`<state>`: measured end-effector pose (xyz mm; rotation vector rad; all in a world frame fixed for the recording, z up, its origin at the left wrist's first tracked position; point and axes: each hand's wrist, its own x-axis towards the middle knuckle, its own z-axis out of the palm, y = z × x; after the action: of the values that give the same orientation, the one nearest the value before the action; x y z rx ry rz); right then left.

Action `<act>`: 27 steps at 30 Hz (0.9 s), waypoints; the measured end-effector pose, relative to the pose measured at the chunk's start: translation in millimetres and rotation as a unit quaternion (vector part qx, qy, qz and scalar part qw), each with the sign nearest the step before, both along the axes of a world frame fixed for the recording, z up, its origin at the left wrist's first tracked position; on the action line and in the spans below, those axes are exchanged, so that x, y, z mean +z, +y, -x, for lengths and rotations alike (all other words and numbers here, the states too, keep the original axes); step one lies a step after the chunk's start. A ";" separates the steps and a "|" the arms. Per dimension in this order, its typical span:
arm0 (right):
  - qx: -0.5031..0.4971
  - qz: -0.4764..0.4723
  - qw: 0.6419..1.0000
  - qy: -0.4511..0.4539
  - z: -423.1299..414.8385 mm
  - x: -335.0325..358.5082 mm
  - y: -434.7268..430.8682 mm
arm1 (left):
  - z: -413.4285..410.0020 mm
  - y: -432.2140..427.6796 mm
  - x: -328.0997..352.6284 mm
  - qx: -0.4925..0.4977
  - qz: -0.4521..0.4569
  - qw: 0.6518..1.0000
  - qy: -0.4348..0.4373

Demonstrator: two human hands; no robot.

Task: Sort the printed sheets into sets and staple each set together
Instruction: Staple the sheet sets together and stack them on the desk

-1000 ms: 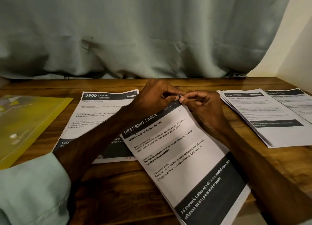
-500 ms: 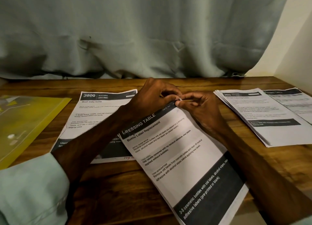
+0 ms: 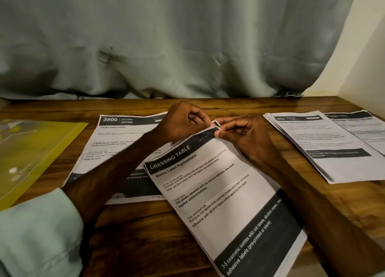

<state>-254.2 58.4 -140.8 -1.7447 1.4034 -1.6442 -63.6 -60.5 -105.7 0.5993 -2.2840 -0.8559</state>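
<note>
A set of printed sheets headed "DRESSING TABLE" (image 3: 220, 193) lies slanted on the wooden table (image 3: 135, 235) in front of me. My left hand (image 3: 181, 123) and my right hand (image 3: 243, 135) meet at its far top corner, and both pinch that corner with fingertips; a bit of the corner is folded up between them. Under my left forearm lies a "3800 KITCHEN" sheet (image 3: 116, 135). A further pile of printed sheets (image 3: 325, 147) rests at the right. No stapler shows in view.
A yellow plastic folder (image 3: 31, 152) lies at the left edge of the table. A grey-green curtain (image 3: 166, 47) hangs behind the table, and a pale wall (image 3: 362, 58) closes the right side.
Both hands stay at the top corner of the dressing-table set; the fingers have shifted slightly and the corner is now lifted a little. The other sheets have not moved.
</note>
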 end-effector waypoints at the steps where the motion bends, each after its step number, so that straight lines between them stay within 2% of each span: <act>1: 0.001 0.000 1.000 0.002 -0.2 0.8 0.9 | 0.0 0.3 -0.6 0.000 0.001 1.000 0.011; 6: -0.014 0.001 1.000 0.008 -2.2 4.9 4.9 | 3.7 4.3 0.6 0.007 0.017 0.999 0.032; 10: -0.012 -0.007 1.000 -0.023 -4.0 5.8 6.1 | 5.4 7.4 1.8 0.010 0.040 0.998 0.045; 27: -0.004 -0.018 0.998 -0.060 -3.5 6.3 3.7 | 6.0 5.0 3.6 -0.019 0.001 0.996 0.089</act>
<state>-250.8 62.2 -134.5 -1.5951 1.3787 -1.6872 -69.5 -55.5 -102.2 0.4600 -2.1400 -0.8889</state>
